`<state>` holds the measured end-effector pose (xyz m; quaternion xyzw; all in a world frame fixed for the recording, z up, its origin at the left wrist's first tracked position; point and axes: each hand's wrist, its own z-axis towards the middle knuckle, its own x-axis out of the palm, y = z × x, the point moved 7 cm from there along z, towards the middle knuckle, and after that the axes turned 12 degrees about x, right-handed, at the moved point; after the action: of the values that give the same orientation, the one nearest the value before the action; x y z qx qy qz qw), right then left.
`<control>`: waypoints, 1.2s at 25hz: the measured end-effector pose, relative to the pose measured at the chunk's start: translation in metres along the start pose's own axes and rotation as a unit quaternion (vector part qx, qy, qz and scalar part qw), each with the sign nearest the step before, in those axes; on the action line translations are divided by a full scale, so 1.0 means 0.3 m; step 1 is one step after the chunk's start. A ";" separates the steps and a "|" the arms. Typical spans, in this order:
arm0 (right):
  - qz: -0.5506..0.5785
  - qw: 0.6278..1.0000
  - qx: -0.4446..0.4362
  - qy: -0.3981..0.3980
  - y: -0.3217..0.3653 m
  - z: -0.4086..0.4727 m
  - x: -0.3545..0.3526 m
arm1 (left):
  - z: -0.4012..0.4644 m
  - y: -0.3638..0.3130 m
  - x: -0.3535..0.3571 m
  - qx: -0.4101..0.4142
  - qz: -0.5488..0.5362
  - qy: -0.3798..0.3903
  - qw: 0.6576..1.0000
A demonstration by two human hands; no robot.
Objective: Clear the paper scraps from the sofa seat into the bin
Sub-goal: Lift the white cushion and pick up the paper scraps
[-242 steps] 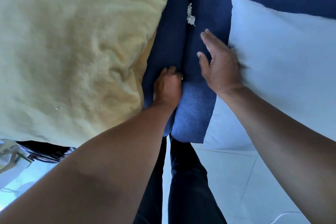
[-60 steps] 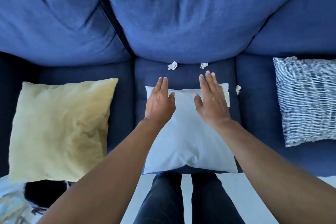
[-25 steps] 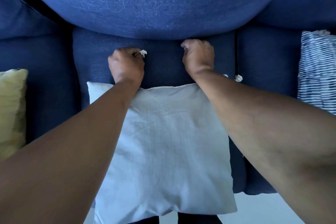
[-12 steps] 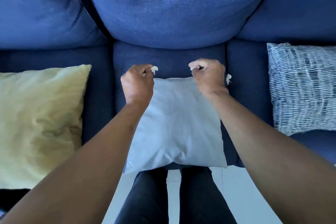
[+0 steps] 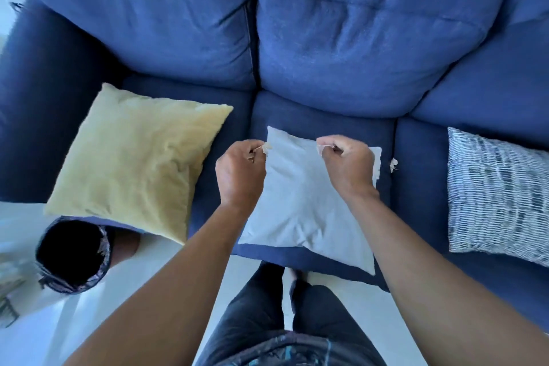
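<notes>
My left hand [image 5: 240, 174] pinches a small white paper scrap [image 5: 266, 147] between thumb and fingers, raised over the left edge of the pale grey pillow [image 5: 300, 205]. A second small scrap [image 5: 322, 148] is pinched in my right hand [image 5: 347, 166], which hovers over the pillow's upper right part. A third paper scrap [image 5: 393, 164] lies on the blue sofa seat [image 5: 416, 175] just right of the pillow. The bin [image 5: 72, 254], dark inside with a black liner, stands on the floor at the lower left, beside the sofa's front.
A yellow pillow [image 5: 133, 157] lies on the left seat, overhanging the front edge near the bin. A blue-and-white striped pillow [image 5: 496, 193] lies on the right seat. My legs stand against the sofa front. Pale floor [image 5: 166, 249] stretches between the bin and me.
Both hands picked up scraps from the back of the middle seat and drew them toward me over the grey pillow. The view pulled back, and the bin came into sight.
</notes>
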<state>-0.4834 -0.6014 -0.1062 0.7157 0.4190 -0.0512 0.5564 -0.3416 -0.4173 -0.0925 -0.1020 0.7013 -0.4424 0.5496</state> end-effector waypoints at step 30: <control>-0.179 0.871 -0.291 0.354 0.567 -1.384 1.446 | -1.021 1.148 -1.382 -0.287 0.077 -0.326 0.898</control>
<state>-0.2555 -0.0224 -0.0562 0.4045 0.7048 0.2315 0.5349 -0.3317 0.2017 -0.0614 -0.3391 0.5854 -0.1203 0.7266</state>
